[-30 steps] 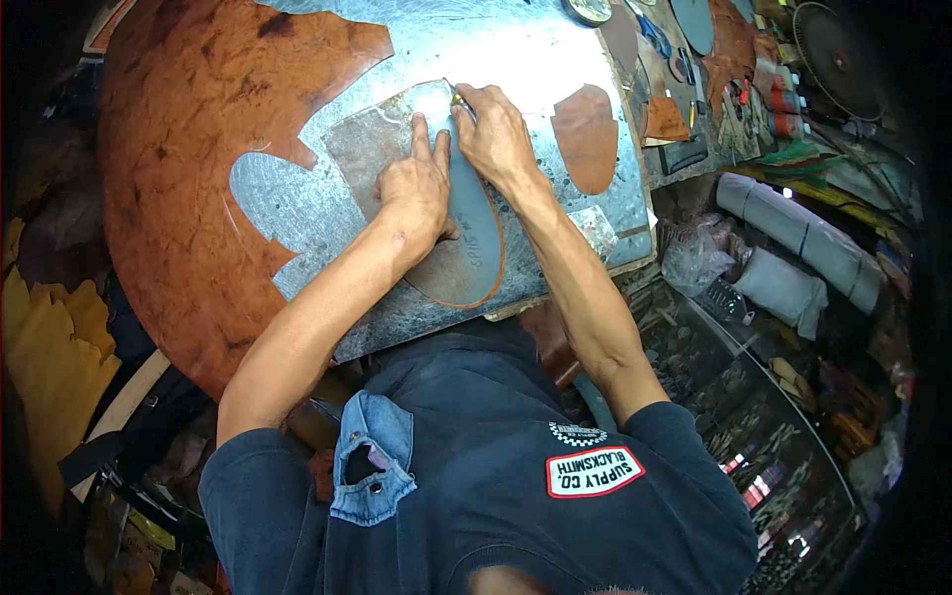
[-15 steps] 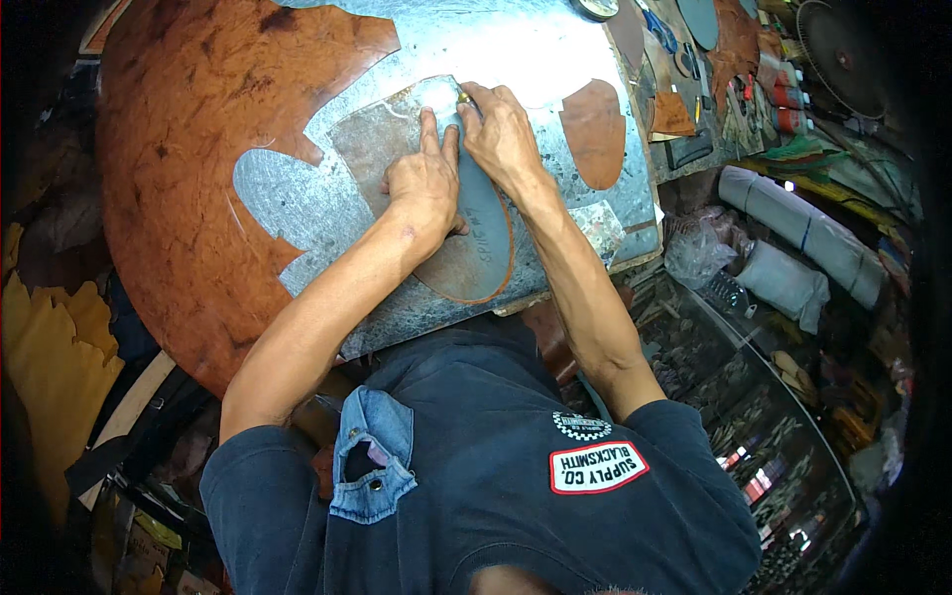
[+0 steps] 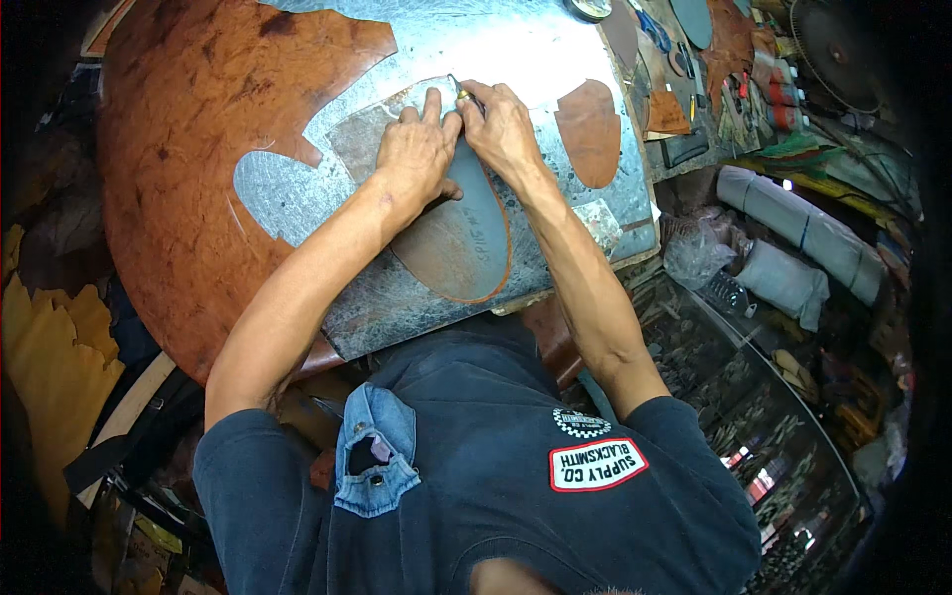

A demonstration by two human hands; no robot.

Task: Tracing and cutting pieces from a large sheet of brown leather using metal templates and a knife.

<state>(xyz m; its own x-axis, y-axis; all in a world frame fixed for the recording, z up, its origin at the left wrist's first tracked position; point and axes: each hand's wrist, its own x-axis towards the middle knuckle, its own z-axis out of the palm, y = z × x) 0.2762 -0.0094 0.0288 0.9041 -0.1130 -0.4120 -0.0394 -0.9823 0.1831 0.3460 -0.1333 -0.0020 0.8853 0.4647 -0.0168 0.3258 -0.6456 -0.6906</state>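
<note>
A grey sole-shaped template (image 3: 479, 213) lies on a piece of brown leather (image 3: 426, 266) whose edge shows along its lower right. My left hand (image 3: 415, 154) presses down on the template's upper part, with fingers stretched out and the thumb apart. At the template's top end, my right hand (image 3: 504, 131) grips a slim pointed tool (image 3: 463, 95) with a brass-coloured collar and a thin curved tip. The tip reaches the far edge of the leather; its exact contact is too small to tell. Both hands hide part of the template.
A large brown hide (image 3: 198, 169) covers the left of the metal-topped table (image 3: 288, 193). A cut leather piece (image 3: 590, 134) lies right of my hands. Scissors (image 3: 654, 32) and leather scraps are at the far right; wrapped rolls (image 3: 798, 220) stand beyond the table's right edge.
My left hand has slid a little to the left on the template, its fingers now less extended. My right hand stays at the top end, with more of the tool's tip showing.
</note>
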